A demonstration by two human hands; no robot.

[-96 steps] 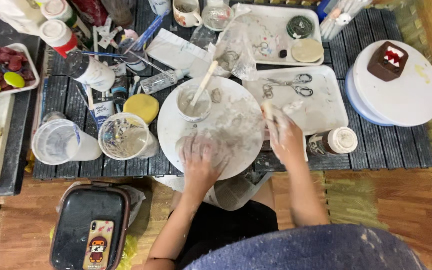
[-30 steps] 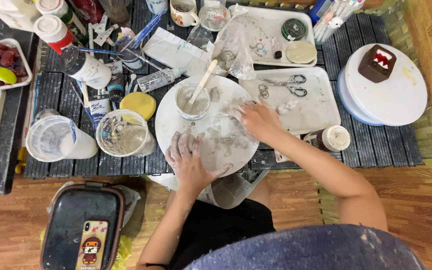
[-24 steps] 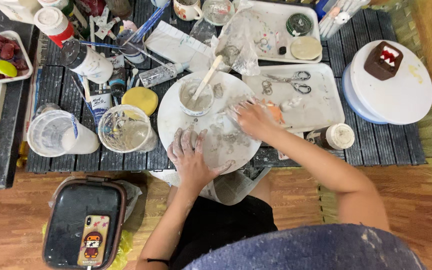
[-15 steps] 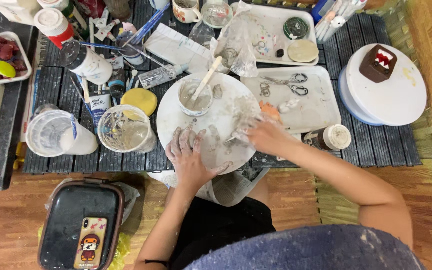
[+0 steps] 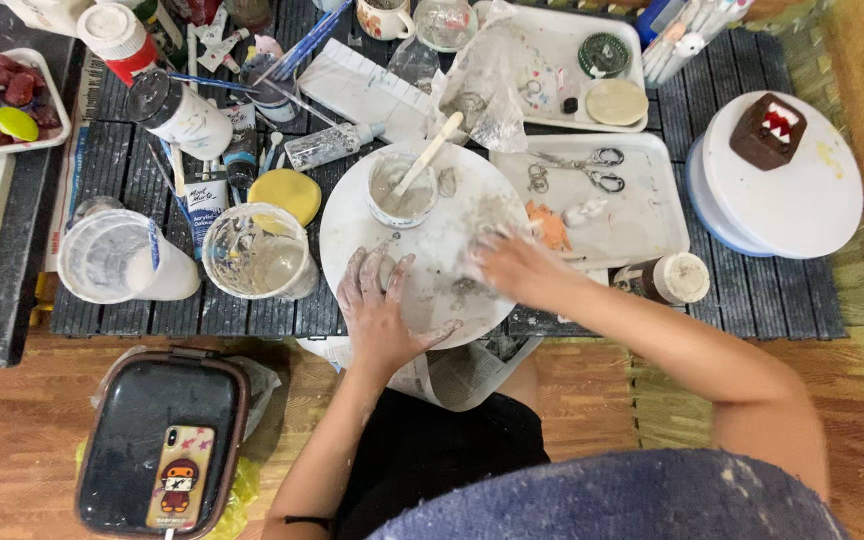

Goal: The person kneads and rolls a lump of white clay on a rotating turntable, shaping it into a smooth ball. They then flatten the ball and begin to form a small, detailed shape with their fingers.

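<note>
Currently:
left hand (image 5: 382, 315): flat, fingers spread, palm down on near-left part of round white board (image 5: 432, 290); grips nothing.
right hand (image 5: 512, 268): fingers extended, loosely open, tips on board's right side; smeared white; whether anything is pinched cannot be told.
board: near edge of dark slatted table (image 5: 752, 290), centre; overhangs newspaper (image 5: 452, 375).
on board: small cup (image 5: 402, 190) with stick (image 5: 430, 155), far side.
left of board: clear tub (image 5: 252, 252), yellow lid (image 5: 285, 192), white cup on its side (image 5: 117, 258).
right of board: white tray (image 5: 642, 215) with scissors (image 5: 582, 170), just beside right hand; small jar (image 5: 677, 278) near forearm.
far right: turntable (image 5: 802, 200) with brown block (image 5: 769, 130).
floor, near-left: black case (image 5: 162, 440) with phone (image 5: 177, 478) on top.
</note>
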